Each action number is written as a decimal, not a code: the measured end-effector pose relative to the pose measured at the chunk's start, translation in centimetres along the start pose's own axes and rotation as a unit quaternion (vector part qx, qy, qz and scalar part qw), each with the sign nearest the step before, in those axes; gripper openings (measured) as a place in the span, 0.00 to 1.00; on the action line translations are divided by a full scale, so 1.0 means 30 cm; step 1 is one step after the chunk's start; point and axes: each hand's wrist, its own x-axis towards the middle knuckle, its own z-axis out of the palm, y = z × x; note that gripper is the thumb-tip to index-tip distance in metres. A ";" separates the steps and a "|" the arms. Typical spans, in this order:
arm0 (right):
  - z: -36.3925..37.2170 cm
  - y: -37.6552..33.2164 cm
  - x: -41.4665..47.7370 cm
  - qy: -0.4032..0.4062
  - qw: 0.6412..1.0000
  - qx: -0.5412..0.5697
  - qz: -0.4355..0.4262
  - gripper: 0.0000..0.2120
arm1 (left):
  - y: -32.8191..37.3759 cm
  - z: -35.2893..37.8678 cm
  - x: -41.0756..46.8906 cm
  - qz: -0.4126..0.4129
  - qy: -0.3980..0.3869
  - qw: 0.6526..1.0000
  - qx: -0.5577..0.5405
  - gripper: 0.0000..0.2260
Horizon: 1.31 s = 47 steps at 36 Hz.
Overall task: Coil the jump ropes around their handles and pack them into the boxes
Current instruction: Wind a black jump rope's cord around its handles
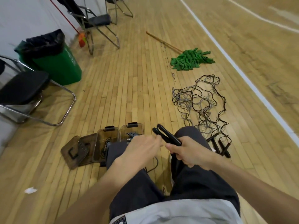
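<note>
A white shirt hem (pixel 178 212) and dark trousers (pixel 202 183) fill the bottom edge, and the trousers hide the near ends of two clear boxes (pixel 111 135). The left hand (pixel 142 151) is motion-blurred. Its fingers reach toward the right hand (pixel 191 152), and I cannot tell whether they pinch anything. The right hand curls tight round a pair of black handles (pixel 166 135), which jut toward eleven o'clock. A cord loop (pixel 156 162) shows between the knees.

The boxes stand open at ten o'clock from the left hand, with ropes dimly seen inside and their lids (pixel 72 151) further toward nine. At one o'clock from the right hand a rope tangle (pixel 202 102) sprawls on the wooden floor (pixel 129 86), with loose handles (pixel 224 147) at three. Beyond lie a green mop (pixel 191 60), a green bin (pixel 64 68) and folding chairs (pixel 24 88), some cut off at the frame's edge.
</note>
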 end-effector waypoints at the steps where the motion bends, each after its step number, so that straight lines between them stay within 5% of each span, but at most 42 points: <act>1: -0.005 0.003 0.001 -0.006 1.000 -0.013 0.008 0.13 | -0.012 0.003 0.001 0.021 0.001 1.000 0.013 0.09; 5: -0.035 -0.004 -0.007 -0.091 0.989 -0.089 0.076 0.14 | -0.049 0.004 0.009 0.135 -0.016 0.990 0.031 0.07; 10: -0.069 -0.039 -0.038 -0.197 0.959 -0.172 0.110 0.16 | -0.041 -0.081 0.021 0.214 -0.078 0.973 -0.021 0.18; 15: -0.110 -0.083 -0.067 -0.249 0.940 -0.212 0.099 0.15 | -0.067 -0.142 0.029 0.219 -0.056 0.953 -0.201 0.18; 21: -0.134 -0.104 -0.098 -0.306 0.932 -0.183 0.068 0.14 | -0.062 -0.182 0.055 0.156 -0.041 0.874 -0.458 0.10; 29: -0.145 -0.096 -0.128 -0.293 0.946 -0.135 -0.031 0.13 | -0.060 -0.165 0.071 0.141 -0.060 0.745 -0.649 0.07; 35: -0.162 -0.111 -0.141 -0.229 0.958 -0.105 -0.134 0.12 | -0.043 -0.123 0.092 0.111 -0.004 0.644 -0.757 0.17; 38: -0.162 -0.110 -0.131 -0.180 0.961 -0.107 -0.183 0.12 | -0.028 -0.122 0.101 0.082 0.017 0.634 -0.769 0.18; 41: -0.169 -0.107 -0.117 -0.138 0.963 -0.078 -0.220 0.12 | -0.014 -0.132 0.102 0.057 0.030 0.652 -0.755 0.06; 43: -0.180 -0.105 -0.109 -0.111 0.964 -0.054 -0.235 0.14 | -0.011 -0.127 0.110 0.022 0.030 0.642 -0.766 0.14; 47: -0.203 -0.102 -0.095 -0.067 0.970 -0.031 -0.234 0.13 | 0.004 -0.135 0.130 -0.044 0.020 0.640 -0.767 0.12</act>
